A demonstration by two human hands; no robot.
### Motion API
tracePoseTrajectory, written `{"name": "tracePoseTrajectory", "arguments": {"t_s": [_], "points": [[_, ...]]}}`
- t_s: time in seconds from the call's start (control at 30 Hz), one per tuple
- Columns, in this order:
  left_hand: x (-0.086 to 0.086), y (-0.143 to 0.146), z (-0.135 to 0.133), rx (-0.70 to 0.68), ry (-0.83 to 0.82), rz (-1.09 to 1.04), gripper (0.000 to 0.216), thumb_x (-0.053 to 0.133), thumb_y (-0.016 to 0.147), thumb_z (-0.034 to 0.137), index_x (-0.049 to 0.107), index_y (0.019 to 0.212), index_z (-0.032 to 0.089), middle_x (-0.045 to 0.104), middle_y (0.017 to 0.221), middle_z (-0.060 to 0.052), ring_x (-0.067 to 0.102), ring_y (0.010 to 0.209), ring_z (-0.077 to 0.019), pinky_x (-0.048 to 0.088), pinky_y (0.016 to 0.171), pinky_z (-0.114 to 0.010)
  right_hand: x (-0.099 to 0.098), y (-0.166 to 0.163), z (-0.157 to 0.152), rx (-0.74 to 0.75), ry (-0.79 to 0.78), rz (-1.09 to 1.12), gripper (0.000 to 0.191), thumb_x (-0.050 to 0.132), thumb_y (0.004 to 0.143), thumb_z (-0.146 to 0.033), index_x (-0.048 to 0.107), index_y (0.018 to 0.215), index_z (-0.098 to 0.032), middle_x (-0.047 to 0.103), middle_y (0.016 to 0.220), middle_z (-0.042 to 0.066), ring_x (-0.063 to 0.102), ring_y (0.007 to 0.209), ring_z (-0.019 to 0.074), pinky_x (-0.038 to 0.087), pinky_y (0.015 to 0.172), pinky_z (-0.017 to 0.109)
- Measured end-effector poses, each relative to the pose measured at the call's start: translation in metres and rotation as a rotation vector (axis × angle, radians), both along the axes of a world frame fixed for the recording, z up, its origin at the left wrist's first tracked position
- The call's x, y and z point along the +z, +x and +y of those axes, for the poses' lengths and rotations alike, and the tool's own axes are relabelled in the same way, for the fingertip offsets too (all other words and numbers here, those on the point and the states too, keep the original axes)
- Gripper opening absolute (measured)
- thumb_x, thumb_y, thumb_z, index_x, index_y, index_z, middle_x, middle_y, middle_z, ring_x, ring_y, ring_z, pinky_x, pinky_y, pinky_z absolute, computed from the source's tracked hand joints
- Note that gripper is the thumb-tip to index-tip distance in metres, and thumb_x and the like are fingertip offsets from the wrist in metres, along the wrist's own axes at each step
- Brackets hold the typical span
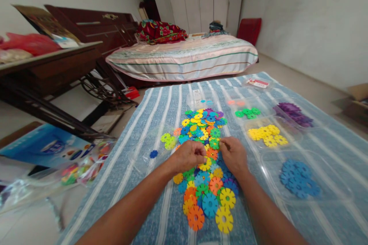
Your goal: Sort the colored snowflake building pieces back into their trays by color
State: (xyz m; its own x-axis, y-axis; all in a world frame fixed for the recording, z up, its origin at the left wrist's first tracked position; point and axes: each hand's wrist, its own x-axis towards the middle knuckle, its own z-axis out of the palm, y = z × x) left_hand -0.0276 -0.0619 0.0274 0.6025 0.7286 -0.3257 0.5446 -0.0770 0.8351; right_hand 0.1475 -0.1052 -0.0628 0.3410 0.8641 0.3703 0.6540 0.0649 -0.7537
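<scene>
A long heap of colourful notched plastic discs (211, 203) lies down the middle of the striped cloth. Over the heap's left side is my left hand (191, 155), its thumb and fingers drawn together just above a yellow disc (205, 164). My right hand (234, 156) rests at the heap's right side with curled fingers, beside a green disc (214, 144). Whatever either hand's fingertips hold is hidden or too small to make out. Sorted discs sit in clear trays on the right: blue discs (299, 179), yellow discs (267, 134), purple discs (293, 114) and green discs (247, 113).
A clear tray at left holds lime-green discs (169, 141) and a dark blue disc (153, 154). Orange discs (236, 103) and light blue discs (206, 101) lie in far trays. Beyond the cloth (135, 122) stands a bed (184, 61); a sewing-machine table (51, 59) is left.
</scene>
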Motion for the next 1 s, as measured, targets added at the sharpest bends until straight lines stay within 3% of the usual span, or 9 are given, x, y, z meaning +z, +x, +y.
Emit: {"name": "tracePoseTrajectory", "arguments": {"t_s": [0.13,0.27,0.37,0.47,0.63,0.77,1.0], "points": [[0.008,0.017,0.006,0.05,0.058,0.007,0.007,0.06,0.065,0.021,0.056,0.064,0.015,0.051,0.048,0.007,0.048,0.046,-0.0078,0.034,0.045,-0.018,0.0,-0.001,0.001,-0.002,-0.011,0.0,0.023,0.045,0.081,-0.03,0.066,0.079,-0.021,0.065,0.079,0.003,0.055,0.081,0.0192,0.04,0.073,0.03],[0.021,0.06,0.006,0.087,0.042,-0.074,0.002,0.06,0.067,0.015,0.058,0.067,0.014,0.053,0.048,0.007,0.05,0.046,-0.0069,0.037,0.046,-0.016,0.001,-0.003,0.0,-0.053,-0.034,0.0,0.022,0.046,0.079,-0.031,0.066,0.078,-0.021,0.064,0.076,0.004,0.056,0.078,0.0204,0.039,0.066,0.029],[0.031,0.096,0.006,0.087,-0.052,-0.274,0.022,0.057,0.073,0.015,0.062,0.094,0.012,0.064,0.065,0.0,0.059,0.055,-0.0094,0.046,0.053,-0.019,0.004,-0.003,-0.001,-0.065,-0.04,0.007,0.024,0.044,0.08,-0.029,0.066,0.078,-0.021,0.064,0.077,0.005,0.057,0.076,0.0209,0.039,0.062,0.029],[0.035,0.11,0.01,0.085,0.117,-0.267,0.029,0.059,0.072,0.016,0.063,0.1,0.013,0.067,0.081,-0.003,0.063,0.068,-0.0122,0.048,0.062,-0.022,0.006,-0.001,-0.001,-0.029,-0.035,0.006,0.022,0.044,0.079,-0.028,0.065,0.077,-0.02,0.063,0.075,0.004,0.056,0.073,0.0196,0.038,0.061,0.028],[0.033,0.07,0.009,-0.219,0.325,0.051,0.013,0.055,0.069,0.015,0.067,0.073,0.015,0.061,0.062,0.003,0.056,0.063,-0.0117,0.041,0.059,-0.021,0.005,0.001,-0.003,-0.007,-0.031,0.008,0.025,0.045,0.08,-0.034,0.065,0.075,-0.019,0.063,0.074,0.004,0.054,0.074,0.0187,0.037,0.065,0.028],[0.027,0.028,-0.005,-0.423,0.444,0.384,0.011,0.055,0.066,0.013,0.06,0.056,0.017,0.052,0.052,0.004,0.049,0.054,-0.0117,0.031,0.052,-0.023,0.003,0.001,-0.003,0.006,-0.011,-0.003,0.025,0.045,0.081,-0.033,0.067,0.078,-0.02,0.064,0.077,0.003,0.055,0.078,0.0189,0.039,0.072,0.03],[0.02,0.009,-0.023,-0.519,0.497,0.608,0.003,0.06,0.066,0.019,0.062,0.068,0.02,0.062,0.077,-0.001,0.057,0.073,-0.0172,0.035,0.058,-0.023,-0.001,0.003,-0.002,0.018,0.007,-0.021,0.025,0.045,0.082,-0.032,0.067,0.08,-0.02,0.065,0.081,0.004,0.055,0.081,0.0191,0.041,0.075,0.03]]}}
